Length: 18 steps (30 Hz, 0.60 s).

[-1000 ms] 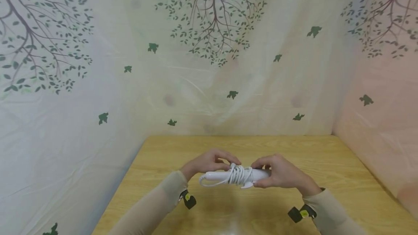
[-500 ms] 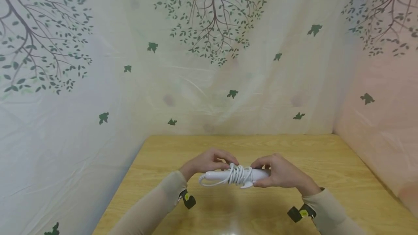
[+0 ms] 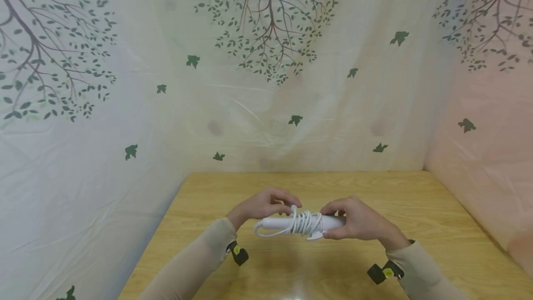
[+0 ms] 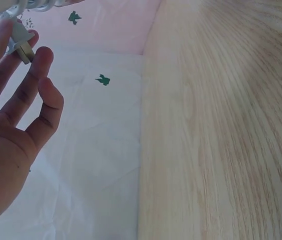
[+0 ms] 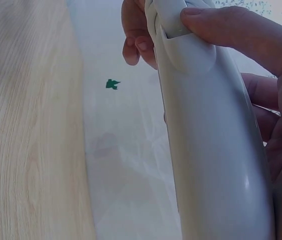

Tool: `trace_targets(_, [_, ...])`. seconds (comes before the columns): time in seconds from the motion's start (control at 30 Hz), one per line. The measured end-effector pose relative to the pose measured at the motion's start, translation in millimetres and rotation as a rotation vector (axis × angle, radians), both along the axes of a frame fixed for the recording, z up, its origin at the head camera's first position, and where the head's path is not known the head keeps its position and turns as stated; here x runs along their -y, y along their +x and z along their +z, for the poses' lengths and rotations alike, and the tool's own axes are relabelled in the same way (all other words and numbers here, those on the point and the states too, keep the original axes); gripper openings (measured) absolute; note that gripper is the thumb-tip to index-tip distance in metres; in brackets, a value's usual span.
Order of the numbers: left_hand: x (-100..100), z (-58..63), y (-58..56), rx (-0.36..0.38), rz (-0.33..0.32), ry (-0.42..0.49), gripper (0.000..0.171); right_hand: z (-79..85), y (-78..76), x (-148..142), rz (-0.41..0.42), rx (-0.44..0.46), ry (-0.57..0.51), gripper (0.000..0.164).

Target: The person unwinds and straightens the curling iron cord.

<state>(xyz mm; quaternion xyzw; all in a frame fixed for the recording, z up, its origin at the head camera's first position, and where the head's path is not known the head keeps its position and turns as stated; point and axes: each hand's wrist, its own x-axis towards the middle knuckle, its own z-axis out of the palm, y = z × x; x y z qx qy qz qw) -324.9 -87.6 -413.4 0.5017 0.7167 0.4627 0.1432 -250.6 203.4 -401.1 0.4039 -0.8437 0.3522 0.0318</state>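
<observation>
A white curling iron (image 3: 276, 223) with a lever tab is held level above the table, its white cord (image 3: 306, 222) wound several times round the middle. My right hand (image 3: 361, 221) grips its right end; in the right wrist view the thumb presses near the lever on the smooth white body (image 5: 208, 115). With thumb and fingertips, my left hand (image 3: 263, 204) pinches the plug (image 4: 21, 40) just above the coils, its metal prongs showing in the left wrist view. At the left end the cord loops out of the handle and back to the coils.
Under the hands lies a wood-grain table (image 3: 233, 184). Pale sheeting (image 3: 266, 128) printed with trees and green leaves encloses its back and sides. A small dark camera (image 3: 239, 254) is strapped to the left wrist, another camera (image 3: 376, 273) to the right.
My left hand has shifted slightly left with the plug, drawing a short end of cord away from the coils. The right hand and the curling iron have stayed almost still.
</observation>
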Motion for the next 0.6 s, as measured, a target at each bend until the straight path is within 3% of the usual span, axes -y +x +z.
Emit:
trace_targets(0.33, [12.8,10.5,0.0,-0.068,0.032,-0.005,0.017,3.2,1.8,-3.3,-0.008,-0.018,0.01,0.03])
trace_targets(0.43, [16.2,14.1,1.0,-0.103,0.042,0.02,0.012,2.4,2.4,-5.9,-0.021,0.006,0.021,0.031])
trace_targets(0.6, [22.5,16.2,3.4,-0.099,0.083,0.048,0.011,-0.6,2.3,-9.9,-0.067,0.053,0.045,0.032])
